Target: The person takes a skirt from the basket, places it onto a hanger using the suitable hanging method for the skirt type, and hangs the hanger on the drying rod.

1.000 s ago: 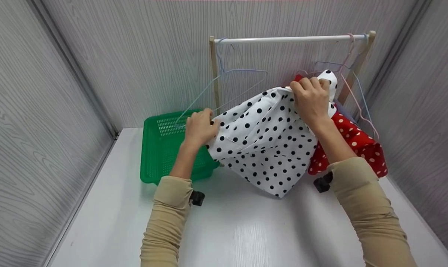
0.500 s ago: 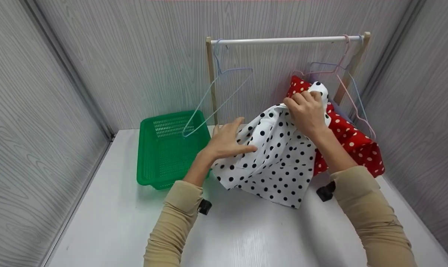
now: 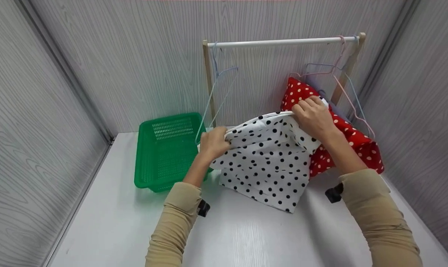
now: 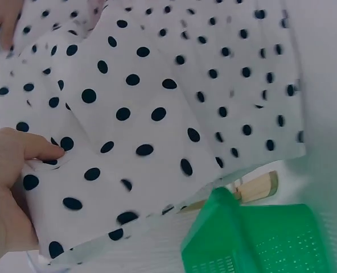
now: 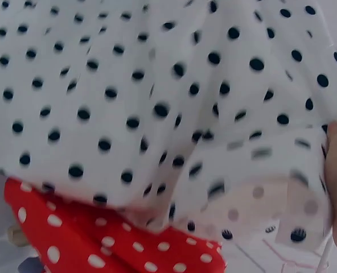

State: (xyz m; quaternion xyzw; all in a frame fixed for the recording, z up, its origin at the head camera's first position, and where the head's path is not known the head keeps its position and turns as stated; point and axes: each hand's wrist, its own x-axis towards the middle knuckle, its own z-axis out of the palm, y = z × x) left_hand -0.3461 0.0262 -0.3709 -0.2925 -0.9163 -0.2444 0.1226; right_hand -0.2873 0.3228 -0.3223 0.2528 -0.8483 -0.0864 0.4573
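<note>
A white cloth with black dots (image 3: pixel 264 167) hangs stretched between both hands, its lower corner drooping over the table. The left hand (image 3: pixel 213 144) grips its upper left edge; in the left wrist view the thumb lies on top of the fabric. At the upper right edge the right hand (image 3: pixel 314 115) grips the same cloth, with a folded flap beside the fingers. Right behind the right hand, a red cloth with white dots (image 3: pixel 361 148) hangs by the pink hanger (image 3: pixel 352 96). A light blue hanger (image 3: pixel 211 100) hangs near the left hand, its lower end partly behind that hand.
A green plastic basket (image 3: pixel 140 159) stands on the white table (image 3: pixel 108 207) at the left. The rack has a white rail (image 3: pixel 275 42) and wooden posts. Another blue hanger (image 3: pixel 353 87) and a greyish-purple cloth sit at its right end. Grey panels enclose the table.
The left hand let go of the cloth's left edge, spread its fingers over it, then took hold again. The cloth has come lower, and the left blue hanger has swung round.
</note>
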